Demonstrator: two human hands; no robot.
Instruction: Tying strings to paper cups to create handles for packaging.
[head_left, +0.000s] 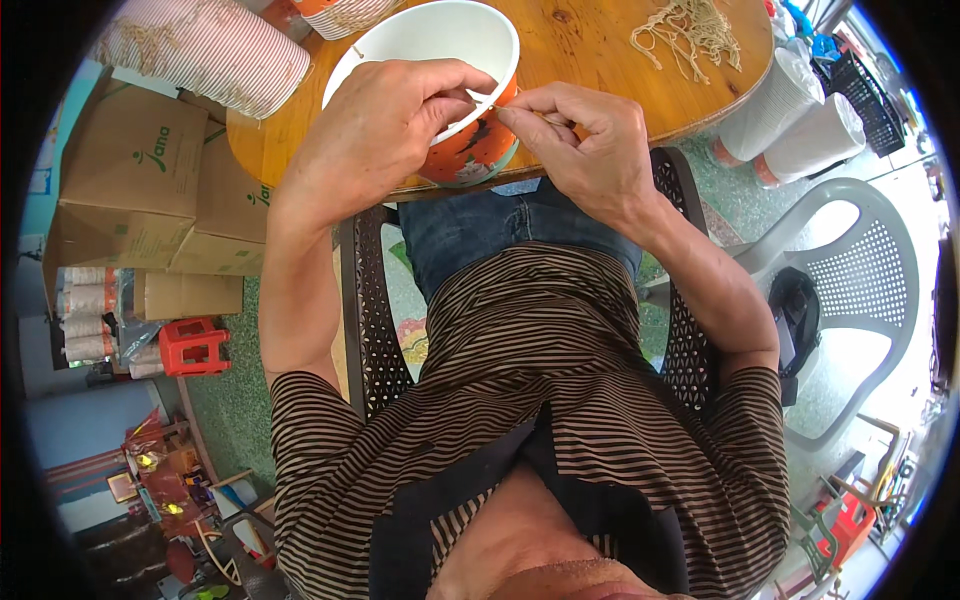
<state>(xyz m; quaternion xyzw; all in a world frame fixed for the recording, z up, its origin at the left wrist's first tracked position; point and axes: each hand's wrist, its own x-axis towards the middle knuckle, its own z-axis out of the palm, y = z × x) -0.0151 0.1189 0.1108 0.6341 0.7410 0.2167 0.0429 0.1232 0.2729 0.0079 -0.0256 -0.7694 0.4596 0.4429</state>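
Observation:
A bucket [435, 35], white inside and orange with dark shapes outside, tilts at the near edge of the wooden table, its mouth partly toward me. My left hand [385, 110] reaches over its rim, the fingers curled and pressed together just inside the wall. What they pinch is hidden. Close by, outside the rim, my right hand [595, 135] pinches a thin tan cord [546, 117] between thumb and forefinger. The cord's inner end by the rim is too small to follow. On the bucket's far left wall, a short bit of cord [357, 51] shows inside.
Loose tan cords [690, 38] lie in a heap on the table [590, 55]. Nested stacks of buckets [215, 55] lie at the far left. Cardboard boxes [130, 150] and a red stool [194, 346] stand left; wrapped stacks [812, 140] and a grey chair [860, 250] stand right.

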